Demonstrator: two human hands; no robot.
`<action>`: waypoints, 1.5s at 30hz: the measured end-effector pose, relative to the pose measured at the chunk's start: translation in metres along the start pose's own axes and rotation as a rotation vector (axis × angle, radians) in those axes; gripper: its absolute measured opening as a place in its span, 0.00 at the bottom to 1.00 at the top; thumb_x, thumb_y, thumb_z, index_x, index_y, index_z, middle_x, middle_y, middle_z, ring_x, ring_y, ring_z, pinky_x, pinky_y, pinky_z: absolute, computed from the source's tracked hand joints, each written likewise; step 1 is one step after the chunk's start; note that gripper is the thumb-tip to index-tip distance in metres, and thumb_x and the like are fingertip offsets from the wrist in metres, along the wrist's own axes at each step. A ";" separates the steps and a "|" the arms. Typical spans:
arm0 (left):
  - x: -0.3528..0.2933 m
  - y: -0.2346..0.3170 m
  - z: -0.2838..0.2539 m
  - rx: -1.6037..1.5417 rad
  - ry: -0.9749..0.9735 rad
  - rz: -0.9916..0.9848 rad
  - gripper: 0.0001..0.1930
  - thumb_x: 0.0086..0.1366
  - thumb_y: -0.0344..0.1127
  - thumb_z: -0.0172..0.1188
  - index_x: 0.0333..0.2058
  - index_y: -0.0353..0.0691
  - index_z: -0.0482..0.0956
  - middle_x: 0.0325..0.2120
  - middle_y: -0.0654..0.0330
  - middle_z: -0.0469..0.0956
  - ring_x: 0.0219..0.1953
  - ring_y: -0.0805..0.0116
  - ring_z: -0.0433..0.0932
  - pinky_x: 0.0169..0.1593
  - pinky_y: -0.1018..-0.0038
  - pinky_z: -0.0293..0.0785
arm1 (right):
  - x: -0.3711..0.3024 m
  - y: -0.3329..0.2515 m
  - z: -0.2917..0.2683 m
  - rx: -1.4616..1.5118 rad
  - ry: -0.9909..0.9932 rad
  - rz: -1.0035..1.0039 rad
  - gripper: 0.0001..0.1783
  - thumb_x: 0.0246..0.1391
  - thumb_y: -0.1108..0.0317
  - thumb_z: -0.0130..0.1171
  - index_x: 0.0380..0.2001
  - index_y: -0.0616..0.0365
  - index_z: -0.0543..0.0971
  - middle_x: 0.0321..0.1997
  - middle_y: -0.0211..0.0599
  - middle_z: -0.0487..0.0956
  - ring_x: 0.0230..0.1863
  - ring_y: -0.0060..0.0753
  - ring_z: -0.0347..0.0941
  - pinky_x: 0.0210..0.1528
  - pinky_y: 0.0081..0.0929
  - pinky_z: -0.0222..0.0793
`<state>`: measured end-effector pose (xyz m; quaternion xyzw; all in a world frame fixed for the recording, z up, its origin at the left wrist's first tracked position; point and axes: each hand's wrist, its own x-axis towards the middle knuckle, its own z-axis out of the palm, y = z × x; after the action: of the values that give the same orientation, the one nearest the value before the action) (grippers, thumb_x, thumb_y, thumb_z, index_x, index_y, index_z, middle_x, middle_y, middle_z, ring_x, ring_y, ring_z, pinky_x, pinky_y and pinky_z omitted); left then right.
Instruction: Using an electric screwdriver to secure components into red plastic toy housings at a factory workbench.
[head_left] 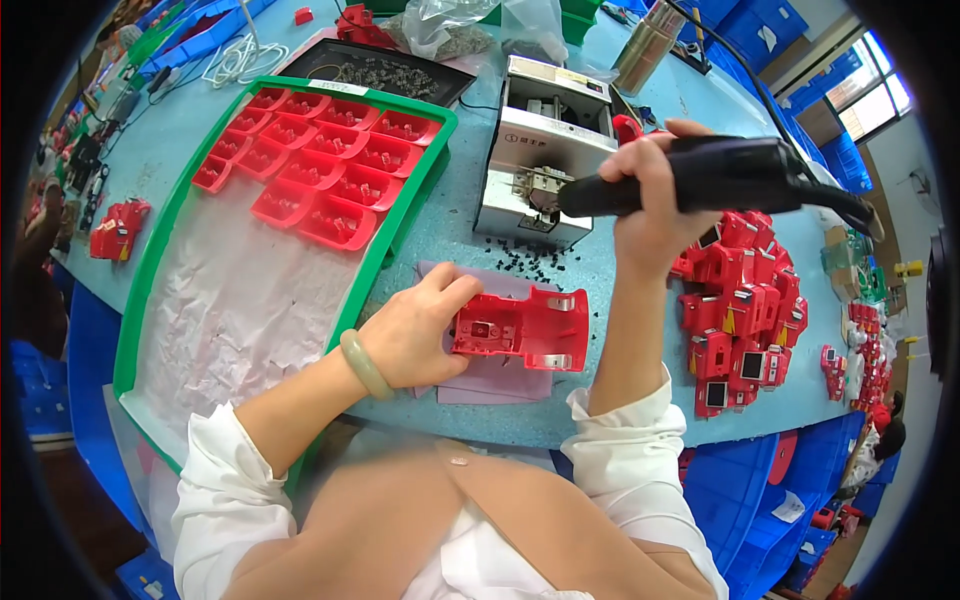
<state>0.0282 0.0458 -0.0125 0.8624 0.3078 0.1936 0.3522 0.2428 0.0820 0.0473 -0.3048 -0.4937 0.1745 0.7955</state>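
My left hand (pixel 425 325) grips the left end of a red plastic housing (pixel 530 328), which lies open side up over pink-purple sheets (pixel 495 388) on the table. In my raised right hand (pixel 650 195) is a black electric screwdriver (pixel 735 172), held level with its cord running off to the right. The screwdriver's front end points left and reaches the front of a white-and-metal screw feeder (pixel 545 140); I cannot tell whether its tip touches. Small black screws (pixel 525 260) lie scattered between the feeder and the housing.
A green-rimmed tray (pixel 395 235) at left holds several red plastic shells (pixel 340 220). Red assembled units (pixel 740 300) are piled at right. Behind stand a black tray of small dark parts (pixel 385 75) and a metal cylinder (pixel 650 45). Blue bins (pixel 740 500) sit below the table edge.
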 end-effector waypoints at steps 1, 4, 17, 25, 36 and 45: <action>-0.001 0.000 0.000 0.002 0.002 -0.002 0.28 0.37 0.27 0.65 0.41 0.35 0.67 0.36 0.50 0.68 0.38 0.50 0.72 0.40 0.66 0.73 | 0.000 0.005 0.004 -0.033 -0.039 0.018 0.17 0.44 0.80 0.54 0.40 0.66 0.67 0.19 0.35 0.71 0.17 0.27 0.69 0.24 0.23 0.68; -0.001 -0.002 0.000 0.002 0.007 -0.003 0.28 0.37 0.27 0.65 0.42 0.35 0.67 0.36 0.50 0.68 0.38 0.50 0.72 0.40 0.66 0.73 | 0.004 0.013 0.010 -0.102 -0.116 0.052 0.16 0.43 0.80 0.54 0.39 0.66 0.68 0.18 0.34 0.71 0.16 0.26 0.69 0.24 0.22 0.67; -0.010 -0.015 0.001 0.026 0.015 -0.016 0.26 0.38 0.29 0.65 0.39 0.38 0.67 0.35 0.49 0.68 0.35 0.46 0.73 0.38 0.61 0.73 | -0.046 -0.064 0.038 0.055 -0.220 0.286 0.20 0.41 0.82 0.49 0.42 0.65 0.65 0.17 0.35 0.68 0.13 0.27 0.65 0.20 0.26 0.68; -0.014 -0.016 0.004 0.036 0.003 -0.040 0.28 0.36 0.28 0.66 0.41 0.40 0.68 0.36 0.52 0.68 0.36 0.48 0.73 0.37 0.63 0.73 | -0.086 -0.048 0.023 -0.081 -0.232 0.364 0.18 0.36 0.88 0.47 0.34 0.61 0.63 0.17 0.36 0.67 0.13 0.27 0.65 0.19 0.25 0.69; -0.004 -0.012 0.002 0.096 -0.006 -0.006 0.29 0.36 0.30 0.66 0.41 0.40 0.68 0.35 0.52 0.68 0.36 0.49 0.73 0.38 0.63 0.74 | -0.082 -0.026 0.002 -0.100 -0.483 0.292 0.17 0.34 0.85 0.55 0.31 0.60 0.67 0.20 0.33 0.70 0.18 0.22 0.67 0.24 0.20 0.68; -0.002 -0.003 0.001 0.086 0.017 0.007 0.26 0.37 0.31 0.66 0.39 0.38 0.68 0.34 0.50 0.68 0.34 0.48 0.74 0.37 0.62 0.73 | -0.005 -0.035 0.013 0.030 -0.001 0.019 0.16 0.41 0.80 0.53 0.37 0.66 0.68 0.19 0.36 0.71 0.15 0.26 0.68 0.24 0.23 0.69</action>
<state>0.0259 0.0460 -0.0156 0.8761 0.3161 0.1887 0.3115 0.2284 0.0569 0.0715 -0.2975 -0.4887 0.1895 0.7980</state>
